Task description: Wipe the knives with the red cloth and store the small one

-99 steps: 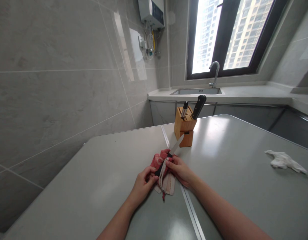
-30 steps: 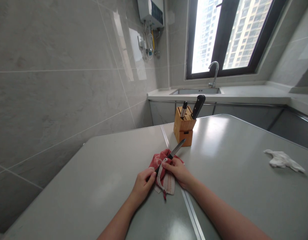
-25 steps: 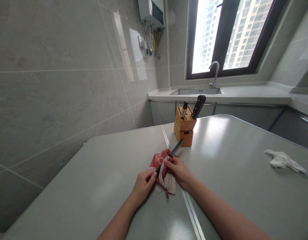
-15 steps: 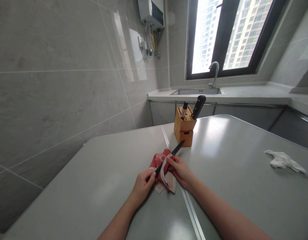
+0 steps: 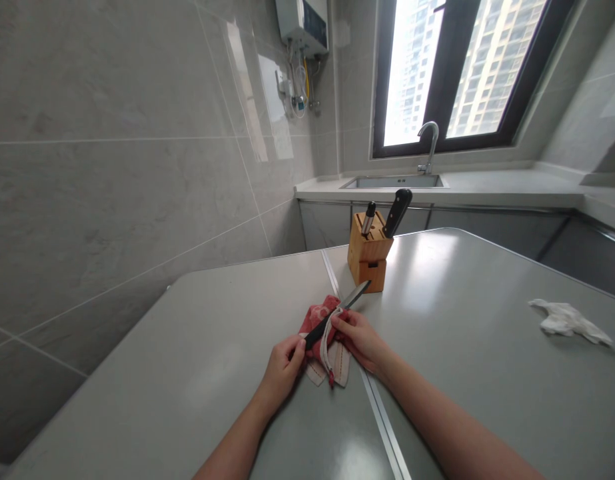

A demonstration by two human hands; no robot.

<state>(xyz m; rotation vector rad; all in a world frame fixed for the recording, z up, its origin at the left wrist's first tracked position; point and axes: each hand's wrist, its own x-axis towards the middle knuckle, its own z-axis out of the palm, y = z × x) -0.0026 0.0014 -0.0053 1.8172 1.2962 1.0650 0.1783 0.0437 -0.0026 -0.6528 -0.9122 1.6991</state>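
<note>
A knife (image 5: 358, 293) with a dark handle points up and to the right, its tip in front of the wooden knife block (image 5: 370, 251). My left hand (image 5: 283, 363) is closed round the end of its handle. A red and beige cloth (image 5: 318, 315) with a white edge hangs around the middle of the knife. Pinched at the cloth's right side, my right hand (image 5: 358, 339) presses it near the blade; its far fingers are hidden. In the block stand a large black-handled knife (image 5: 398, 212) and a smaller handle with a black end (image 5: 370, 217).
The grey table (image 5: 227, 320) has a metal seam (image 5: 382, 413) across it. A crumpled white tissue (image 5: 570, 322) lies at the right. Beyond the table are a counter with a sink (image 5: 394, 183) and a faucet (image 5: 430, 143); a tiled wall rises at the left.
The knife has turned, so its blade now shows a lighter face. My left hand has shifted slightly left with the handle. My right hand stays almost in place on the cloth.
</note>
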